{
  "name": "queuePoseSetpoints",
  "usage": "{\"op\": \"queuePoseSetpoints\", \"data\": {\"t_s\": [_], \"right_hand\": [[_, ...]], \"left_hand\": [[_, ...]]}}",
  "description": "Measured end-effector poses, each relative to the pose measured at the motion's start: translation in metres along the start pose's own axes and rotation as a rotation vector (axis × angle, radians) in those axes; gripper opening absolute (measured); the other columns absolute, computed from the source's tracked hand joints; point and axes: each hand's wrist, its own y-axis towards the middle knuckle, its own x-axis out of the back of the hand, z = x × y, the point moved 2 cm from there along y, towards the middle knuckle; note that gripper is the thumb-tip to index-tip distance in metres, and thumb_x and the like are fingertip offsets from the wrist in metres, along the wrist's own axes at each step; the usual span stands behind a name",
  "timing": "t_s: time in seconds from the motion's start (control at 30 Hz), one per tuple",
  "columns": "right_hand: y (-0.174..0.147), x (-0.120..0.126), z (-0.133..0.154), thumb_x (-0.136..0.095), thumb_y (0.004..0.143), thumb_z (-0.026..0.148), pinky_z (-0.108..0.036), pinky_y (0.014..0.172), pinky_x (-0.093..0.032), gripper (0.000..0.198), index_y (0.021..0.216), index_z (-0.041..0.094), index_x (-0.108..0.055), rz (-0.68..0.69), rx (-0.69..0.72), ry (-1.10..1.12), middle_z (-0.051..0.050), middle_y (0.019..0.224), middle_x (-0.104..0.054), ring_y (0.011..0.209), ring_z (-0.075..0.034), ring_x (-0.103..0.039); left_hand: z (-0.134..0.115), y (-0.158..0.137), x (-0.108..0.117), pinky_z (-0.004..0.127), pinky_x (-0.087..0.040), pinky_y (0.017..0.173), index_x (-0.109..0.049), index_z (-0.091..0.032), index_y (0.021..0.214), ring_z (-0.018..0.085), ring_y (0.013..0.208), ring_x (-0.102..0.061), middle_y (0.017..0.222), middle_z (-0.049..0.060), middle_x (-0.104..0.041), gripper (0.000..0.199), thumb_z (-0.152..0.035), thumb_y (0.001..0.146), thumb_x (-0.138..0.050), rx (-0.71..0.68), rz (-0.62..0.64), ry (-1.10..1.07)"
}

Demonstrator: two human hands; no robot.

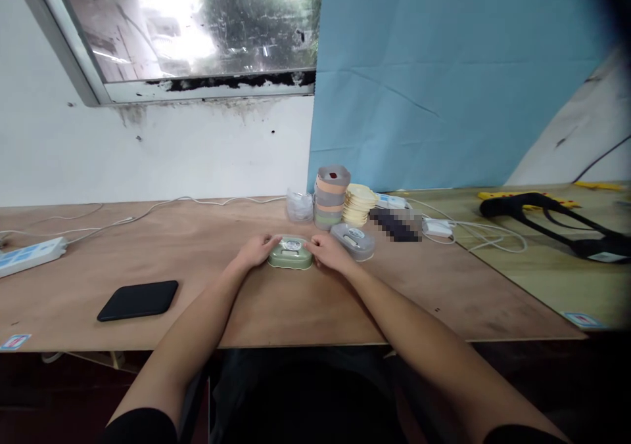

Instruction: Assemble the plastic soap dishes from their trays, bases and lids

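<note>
A green plastic box with a clear lid and a round label on top rests on the wooden table. My left hand grips its left end, thumb over the lid edge. On the opposite end, my right hand is closed round the side in the same way. Just right of my right hand lies a similar grey box with a clear lid, apart from the green one. Behind it rises a stack of grey, orange and green containers. The undersides of my fingers are hidden.
Pale yellow trays are stacked beside the containers, with clear plastic pieces to their left. A black tablet-like object lies at the left front. Power strips, white cables and a black strap-like frame lie farther out.
</note>
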Motion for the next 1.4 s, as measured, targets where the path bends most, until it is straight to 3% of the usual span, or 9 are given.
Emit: {"op": "queuePoseSetpoints", "data": {"t_s": [0.13, 0.3, 0.47, 0.57, 0.67, 0.87, 1.17, 1.3, 1.4], "right_hand": [[-0.003, 0.025, 0.010, -0.055, 0.081, 0.049, -0.023, 0.052, -0.030, 0.037, 0.058, 0.019, -0.051, -0.376, 0.168, -0.269, 0.001, 0.056, -0.058, 0.054, -0.012, -0.050], [-0.003, 0.079, -0.009, -0.045, 0.087, 0.047, -0.025, 0.059, -0.033, 0.035, 0.071, 0.019, -0.060, -0.716, 0.052, -0.321, -0.002, 0.067, -0.063, 0.064, -0.015, -0.053], [0.006, 0.097, -0.049, -0.054, 0.081, 0.046, -0.028, 0.069, -0.038, 0.031, 0.082, 0.018, -0.067, -0.496, -0.101, -0.517, -0.010, 0.087, -0.067, 0.084, -0.022, -0.059], [0.012, 0.092, -0.062, -0.055, 0.079, 0.051, -0.029, 0.072, -0.040, 0.039, 0.094, 0.017, -0.069, -0.406, -0.153, -0.518, -0.013, 0.098, -0.067, 0.091, -0.024, -0.060], [0.017, 0.081, -0.060, -0.053, 0.081, 0.053, -0.028, 0.073, -0.042, 0.040, 0.091, 0.018, -0.070, -0.322, -0.093, -0.440, -0.010, 0.096, -0.068, 0.088, -0.021, -0.061], [0.015, 0.055, -0.034, -0.057, 0.081, 0.053, -0.027, 0.080, -0.044, 0.041, 0.100, 0.019, -0.069, -0.227, 0.091, -0.357, -0.010, 0.103, -0.067, 0.091, -0.020, -0.061], [0.012, 0.059, -0.042, -0.067, 0.067, 0.064, -0.037, 0.095, -0.043, 0.074, 0.125, 0.019, -0.058, -0.076, 0.069, -0.317, -0.014, 0.125, -0.057, 0.111, -0.029, -0.055], [0.014, 0.053, -0.044, -0.069, 0.067, 0.061, -0.042, 0.100, -0.040, 0.074, 0.128, 0.021, -0.056, -0.085, 0.081, -0.273, -0.014, 0.128, -0.055, 0.117, -0.031, -0.052], [0.015, 0.046, -0.042, -0.066, 0.071, 0.059, -0.043, 0.102, -0.039, 0.072, 0.131, 0.021, -0.053, -0.106, 0.117, -0.205, -0.013, 0.130, -0.053, 0.119, -0.030, -0.050]], "left_hand": [[0.001, -0.002, 0.001, 0.034, -0.037, 0.101, -0.046, -0.013, 0.135, 0.026, 0.124, -0.050, 0.137, 0.013, -0.051, 0.074, -0.066, 0.086, -0.032, -0.053, -0.049, -0.049], [-0.002, -0.005, -0.002, 0.034, -0.038, 0.102, -0.035, -0.017, 0.143, 0.027, 0.125, -0.048, 0.141, 0.011, -0.047, 0.083, -0.067, 0.078, -0.050, -0.120, 0.013, -0.058], [-0.003, -0.001, -0.004, 0.033, -0.043, 0.095, -0.043, -0.014, 0.137, 0.026, 0.115, -0.057, 0.130, 0.013, -0.057, 0.076, -0.064, 0.080, -0.050, -0.111, -0.008, -0.122], [0.002, 0.002, -0.003, 0.032, -0.049, 0.079, -0.045, -0.013, 0.135, 0.023, 0.088, -0.065, 0.099, 0.010, -0.070, 0.073, -0.062, 0.082, -0.050, -0.051, -0.062, -0.096], [0.006, 0.004, -0.001, 0.031, -0.048, 0.071, -0.049, -0.014, 0.131, 0.021, 0.077, -0.065, 0.080, 0.007, -0.069, 0.066, -0.060, 0.084, -0.047, -0.028, -0.154, -0.039], [-0.006, -0.002, 0.000, 0.034, -0.045, 0.086, -0.054, -0.018, 0.125, 0.024, 0.100, -0.061, 0.111, 0.010, -0.066, 0.049, -0.050, 0.092, -0.037, -0.113, -0.246, 0.113], [-0.026, -0.014, -0.014, 0.040, -0.031, 0.107, -0.012, -0.017, 0.150, 0.035, 0.136, -0.032, 0.155, 0.015, -0.015, 0.111, -0.074, 0.067, -0.056, -0.175, 0.037, 0.134], [-0.028, -0.013, -0.017, 0.043, -0.029, 0.107, -0.008, -0.017, 0.150, 0.038, 0.138, -0.026, 0.156, 0.018, -0.003, 0.115, -0.076, 0.065, -0.057, -0.139, -0.003, 0.165], [-0.031, -0.013, -0.016, 0.045, -0.029, 0.107, -0.021, -0.018, 0.147, 0.039, 0.137, -0.026, 0.155, 0.019, -0.008, 0.107, -0.074, 0.064, -0.059, -0.158, -0.108, 0.226]]}}
